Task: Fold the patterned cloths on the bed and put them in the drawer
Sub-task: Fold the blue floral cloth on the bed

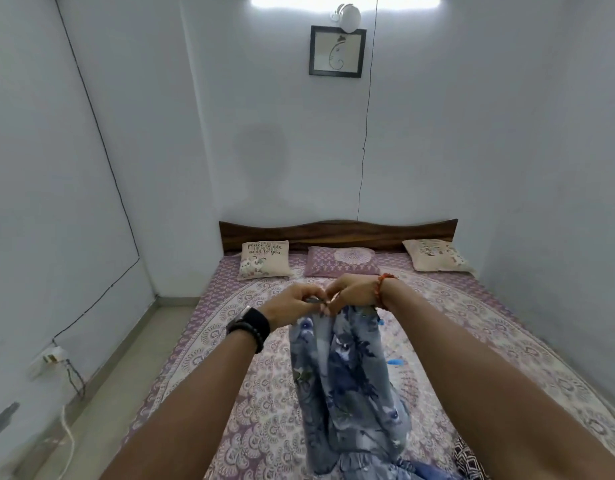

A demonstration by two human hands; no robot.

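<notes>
A blue-grey floral cloth (347, 386) hangs in the air over the bed (489, 320), bunched into a long drape whose lower end reaches the near edge of the mattress. My left hand (295, 301) and my right hand (351, 292) meet at its top edge, both pinching the fabric with curled fingers. A black-and-white patterned cloth (467, 460) lies on the bed at the lower right, mostly cut off by the frame. No drawer is in view.
The bed has a purple and cream mandala sheet, three pillows (340, 261) and a wooden headboard (337, 233). Walls close in on the right and back. A strip of floor (119, 375) runs along the left, with a wall socket and cables (56, 356).
</notes>
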